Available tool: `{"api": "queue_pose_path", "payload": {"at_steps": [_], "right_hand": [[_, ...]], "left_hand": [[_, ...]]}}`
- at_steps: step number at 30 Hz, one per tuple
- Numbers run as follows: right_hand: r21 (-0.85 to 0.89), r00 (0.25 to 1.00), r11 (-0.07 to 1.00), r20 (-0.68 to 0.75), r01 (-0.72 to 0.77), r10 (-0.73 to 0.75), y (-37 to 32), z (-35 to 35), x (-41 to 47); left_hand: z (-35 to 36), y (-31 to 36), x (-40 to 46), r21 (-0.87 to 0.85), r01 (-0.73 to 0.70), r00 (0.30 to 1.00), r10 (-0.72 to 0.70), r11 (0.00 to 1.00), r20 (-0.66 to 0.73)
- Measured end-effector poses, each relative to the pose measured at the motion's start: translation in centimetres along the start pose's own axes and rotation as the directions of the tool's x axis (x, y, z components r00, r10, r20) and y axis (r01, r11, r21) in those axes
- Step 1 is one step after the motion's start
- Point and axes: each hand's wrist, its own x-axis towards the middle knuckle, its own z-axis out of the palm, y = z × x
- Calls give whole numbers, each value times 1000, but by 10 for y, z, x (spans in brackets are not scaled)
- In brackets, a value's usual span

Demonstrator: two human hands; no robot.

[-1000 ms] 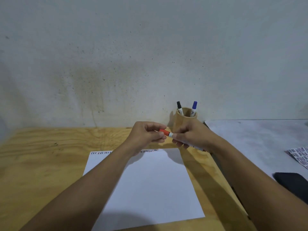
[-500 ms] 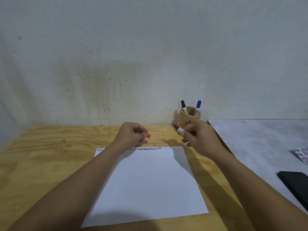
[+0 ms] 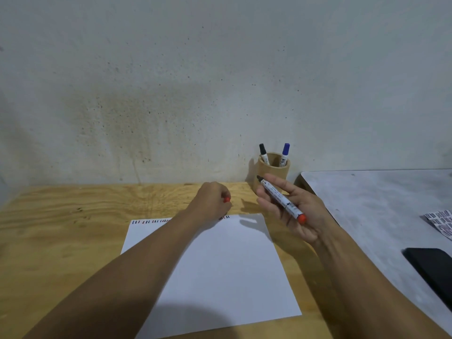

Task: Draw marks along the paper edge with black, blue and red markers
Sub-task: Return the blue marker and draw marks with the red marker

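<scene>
The right hand (image 3: 293, 209) holds the uncapped red marker (image 3: 281, 199) in loosely curled fingers, tip pointing up toward the wooden cup (image 3: 274, 168); the left hand (image 3: 210, 201) is closed around the red cap (image 3: 227, 199), hovering over the paper's far edge; the paper (image 3: 220, 265) lies on the plywood table (image 3: 61, 228), short coloured marks (image 3: 151, 221) lining that edge; black marker (image 3: 263, 154) and blue marker (image 3: 285, 154) stand in the cup.

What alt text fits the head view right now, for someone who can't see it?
The right hand holds an uncapped red marker above a wooden table, while the left hand grips its red cap. White paper has short marks along its far edge; black and blue markers stand in a cup.
</scene>
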Motion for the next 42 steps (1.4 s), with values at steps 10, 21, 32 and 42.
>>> {"api": "queue_pose_path", "payload": {"at_steps": [10, 21, 32, 42], "right_hand": [[-288, 986, 947, -52, 140, -161, 31, -7, 12], [-657, 896, 729, -184, 193, -404, 66, 0, 28], [-746, 903, 642, -139, 174, -406, 70, 3, 49], [-807, 900, 562, -93, 183, -426, 74, -2, 50]], "left_hand": [[-1, -29, -30, 172, -67, 997, 70, 983, -11], [-2, -49, -39, 318, -153, 982, 108, 936, 154], [1, -54, -42, 47, -147, 989, 146, 988, 23], [-4, -49, -45, 73, -146, 987, 140, 987, 78]]}}
